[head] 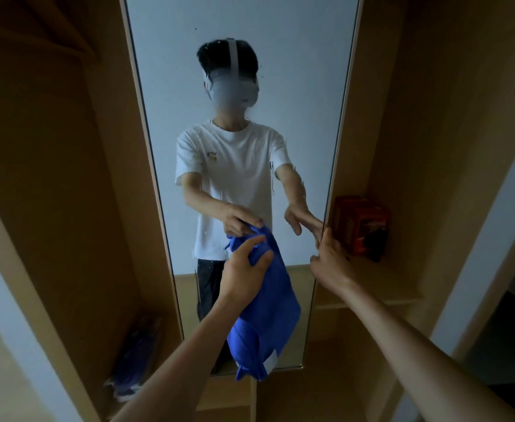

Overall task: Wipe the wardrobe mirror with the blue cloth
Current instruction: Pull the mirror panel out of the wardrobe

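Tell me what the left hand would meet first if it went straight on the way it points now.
Probably the mirror, with the blue cloth in the left hand's grip touching it first; depth is unclear.

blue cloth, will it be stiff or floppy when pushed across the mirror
Likely floppy: the cloth hangs in loose folds below the left hand gripping its top. Probably light, since one hand holds it up. It would likely bunch when pushed over the mirror unless pressed flat.
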The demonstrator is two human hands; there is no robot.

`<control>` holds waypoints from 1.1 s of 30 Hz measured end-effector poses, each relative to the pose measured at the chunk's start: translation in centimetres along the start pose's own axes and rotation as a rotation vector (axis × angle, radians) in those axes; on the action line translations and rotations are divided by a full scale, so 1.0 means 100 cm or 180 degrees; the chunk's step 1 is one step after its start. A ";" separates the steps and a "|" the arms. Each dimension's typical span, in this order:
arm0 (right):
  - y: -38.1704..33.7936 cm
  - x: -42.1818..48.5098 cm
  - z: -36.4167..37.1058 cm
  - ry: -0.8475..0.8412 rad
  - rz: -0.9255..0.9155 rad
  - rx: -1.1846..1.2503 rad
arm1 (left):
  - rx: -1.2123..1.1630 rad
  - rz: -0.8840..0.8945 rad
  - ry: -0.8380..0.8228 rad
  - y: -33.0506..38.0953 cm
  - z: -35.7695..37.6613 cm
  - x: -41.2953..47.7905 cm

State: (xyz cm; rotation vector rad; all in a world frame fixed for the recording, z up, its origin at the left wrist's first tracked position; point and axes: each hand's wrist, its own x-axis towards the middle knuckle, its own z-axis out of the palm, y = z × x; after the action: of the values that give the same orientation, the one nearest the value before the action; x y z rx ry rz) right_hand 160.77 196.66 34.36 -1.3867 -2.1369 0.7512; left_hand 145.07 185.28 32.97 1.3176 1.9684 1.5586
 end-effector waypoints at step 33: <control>-0.010 0.020 0.025 0.0382 0.0155 0.0036 | 0.1136 -0.0535 0.1125 -0.045 -0.105 0.034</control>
State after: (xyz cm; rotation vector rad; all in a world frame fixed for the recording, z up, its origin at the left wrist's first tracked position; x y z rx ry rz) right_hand 157.73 197.67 33.40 -1.4451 -2.0106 0.6796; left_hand 133.73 181.69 33.75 1.0055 2.5988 1.4875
